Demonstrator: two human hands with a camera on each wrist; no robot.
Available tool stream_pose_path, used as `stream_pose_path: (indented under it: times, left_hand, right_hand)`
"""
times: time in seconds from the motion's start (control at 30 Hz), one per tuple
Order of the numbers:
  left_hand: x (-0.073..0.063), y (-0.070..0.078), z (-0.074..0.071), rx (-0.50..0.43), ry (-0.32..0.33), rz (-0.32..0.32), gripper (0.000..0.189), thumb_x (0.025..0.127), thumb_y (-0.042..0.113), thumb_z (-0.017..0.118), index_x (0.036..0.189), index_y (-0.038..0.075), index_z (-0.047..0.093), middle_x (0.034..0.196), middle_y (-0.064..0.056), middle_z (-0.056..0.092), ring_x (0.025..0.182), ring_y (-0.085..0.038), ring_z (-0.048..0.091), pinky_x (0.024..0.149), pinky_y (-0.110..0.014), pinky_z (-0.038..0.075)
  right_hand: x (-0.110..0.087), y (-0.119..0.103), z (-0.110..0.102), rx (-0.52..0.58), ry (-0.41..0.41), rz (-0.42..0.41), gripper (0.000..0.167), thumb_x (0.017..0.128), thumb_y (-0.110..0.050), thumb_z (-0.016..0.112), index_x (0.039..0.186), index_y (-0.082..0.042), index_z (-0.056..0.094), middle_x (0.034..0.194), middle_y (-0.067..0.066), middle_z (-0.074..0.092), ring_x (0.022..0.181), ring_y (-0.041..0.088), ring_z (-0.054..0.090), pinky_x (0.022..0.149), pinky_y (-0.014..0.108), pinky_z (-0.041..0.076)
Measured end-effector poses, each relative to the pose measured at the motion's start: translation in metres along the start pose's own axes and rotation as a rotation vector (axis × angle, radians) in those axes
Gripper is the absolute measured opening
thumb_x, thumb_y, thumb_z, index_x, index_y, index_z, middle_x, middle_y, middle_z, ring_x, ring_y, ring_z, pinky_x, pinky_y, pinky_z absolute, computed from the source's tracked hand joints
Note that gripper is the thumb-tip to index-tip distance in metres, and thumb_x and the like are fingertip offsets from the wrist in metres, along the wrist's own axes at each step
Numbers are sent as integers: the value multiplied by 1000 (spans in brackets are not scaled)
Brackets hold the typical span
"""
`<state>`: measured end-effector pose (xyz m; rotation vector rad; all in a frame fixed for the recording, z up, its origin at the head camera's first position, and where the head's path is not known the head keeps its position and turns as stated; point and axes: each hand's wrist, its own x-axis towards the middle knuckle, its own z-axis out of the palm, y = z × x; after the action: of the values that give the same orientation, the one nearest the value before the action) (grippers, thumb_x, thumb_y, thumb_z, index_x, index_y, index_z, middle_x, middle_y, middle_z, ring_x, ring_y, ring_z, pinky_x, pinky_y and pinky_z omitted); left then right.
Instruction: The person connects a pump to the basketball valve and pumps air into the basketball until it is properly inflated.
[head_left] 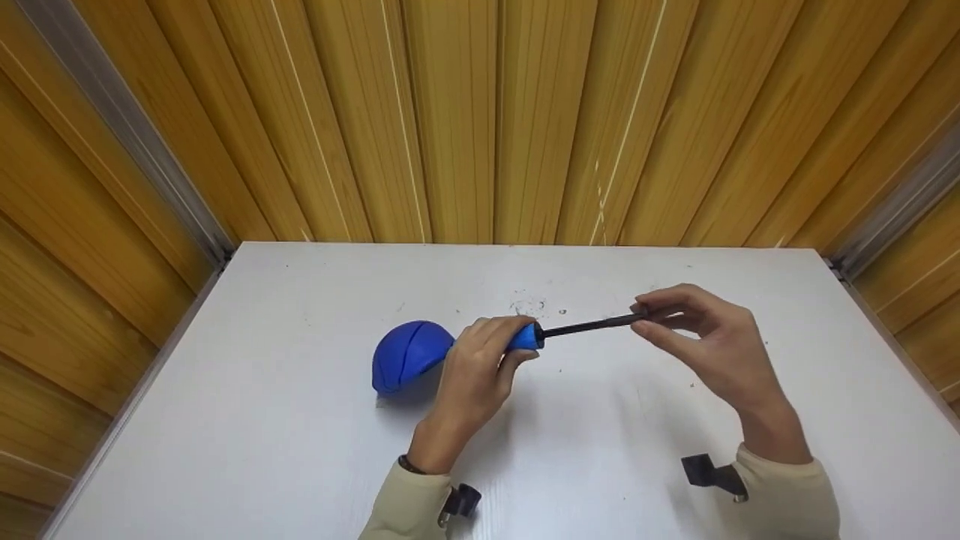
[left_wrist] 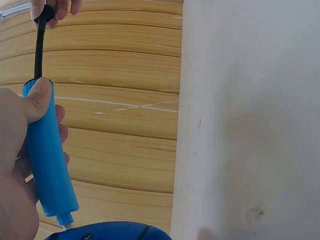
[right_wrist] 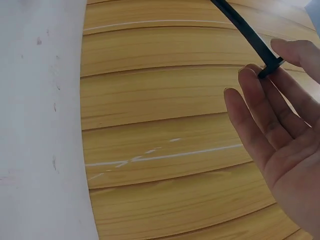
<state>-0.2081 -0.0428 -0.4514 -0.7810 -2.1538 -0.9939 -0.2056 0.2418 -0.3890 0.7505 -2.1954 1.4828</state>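
Observation:
My left hand [head_left: 476,367] grips the blue barrel of a hand pump [left_wrist: 50,160], its thumb near the top end. From that end a black plunger rod [head_left: 592,326] sticks out to the right, well drawn out. My right hand [head_left: 716,345] pinches the black end cap [right_wrist: 270,67] of the rod between thumb and fingertips. At the barrel's other end, the nozzle and a thin needle meet a blue ball [head_left: 409,356] with black seams. The ball looks partly collapsed, with a hollow on its lower right side. In the left wrist view only its top edge [left_wrist: 115,230] shows.
A white table [head_left: 247,450] with small dark specks and scuffs lies under the hands. Wood-patterned panels [head_left: 457,120] stand behind it and at both sides, with grey metal corner strips. A small black camera mount [head_left: 701,471] sits at each sleeve cuff.

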Motion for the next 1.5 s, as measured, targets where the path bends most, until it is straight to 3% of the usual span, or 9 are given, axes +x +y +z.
stream_pose_path:
  times: [0.1, 0.27, 0.57, 0.73, 0.9, 1.07, 1.17, 1.3, 1.5]
  left_hand:
    - [1, 2, 0, -15, 12, -1, 37, 93, 12, 83, 127, 2, 72, 120, -7, 75, 110, -23, 70, 94, -38, 58]
    - [2, 7, 2, -9, 21, -12, 35, 93, 12, 82, 125, 1, 72, 119, -7, 76, 110, -24, 71, 91, -39, 57]
    - [1, 9, 5, -24, -5, 37, 34, 94, 11, 80, 124, 0, 72, 118, -8, 76, 110, -24, 70, 94, -39, 57]
    - [2, 7, 0, -35, -27, 35, 36, 93, 12, 81, 127, 1, 72, 121, -8, 76, 111, -24, 70, 98, -38, 57]
    - [3, 3, -2, -35, -18, 41, 36, 93, 12, 81, 126, 1, 72, 120, -7, 76, 111, -23, 70, 98, -37, 57]
    - [3, 0, -4, -27, -5, 17, 36, 92, 10, 83, 126, 2, 72, 120, -6, 75, 110, -22, 70, 97, -36, 57]
    - [3, 1, -4, -24, -5, 12, 36, 93, 11, 82, 127, 2, 72, 120, -7, 75, 110, -23, 70, 97, -36, 57]
    - [3, 2, -2, -16, 10, 20, 36, 93, 11, 82, 126, 0, 72, 119, -8, 76, 109, -24, 71, 94, -38, 58]
    - [2, 7, 6, 3, 30, 33, 33, 92, 10, 82, 123, 0, 73, 116, -8, 76, 108, -25, 71, 91, -40, 58]
  right_hand:
    - [1, 1, 5, 103, -5, 9, 37, 81, 25, 78, 114, 8, 73, 106, 20, 74, 99, 18, 74, 85, 25, 60]
    - [2, 7, 31, 227, -57, 56, 32, 83, 23, 77, 111, 9, 71, 107, 21, 71, 103, 19, 74, 86, 32, 61]
    - [0, 7, 67, 208, -145, 105, 28, 87, 9, 83, 112, 2, 72, 107, 16, 73, 97, 22, 74, 83, 32, 62]
    - [3, -1, 62, 93, -141, 31, 29, 87, 5, 86, 112, -3, 75, 106, 8, 76, 90, 20, 75, 80, 30, 62]
    - [3, -7, 39, -1, -110, -46, 34, 85, 11, 84, 114, -4, 75, 105, 5, 76, 87, 17, 74, 80, 27, 61]
    - [1, -10, 8, -59, -23, -19, 38, 82, 16, 83, 114, -2, 76, 104, 8, 77, 89, 14, 73, 83, 21, 58]
    - [0, -10, -2, -33, 23, 19, 38, 80, 19, 83, 113, 2, 76, 103, 13, 77, 91, 15, 74, 83, 20, 58]
    - [2, -8, 3, 48, 10, 108, 35, 81, 19, 82, 112, 4, 77, 103, 16, 77, 93, 18, 75, 82, 25, 60]
    - [3, 1, 37, 129, -48, 190, 26, 82, 13, 84, 105, 2, 78, 101, 13, 78, 87, 20, 77, 79, 30, 62]
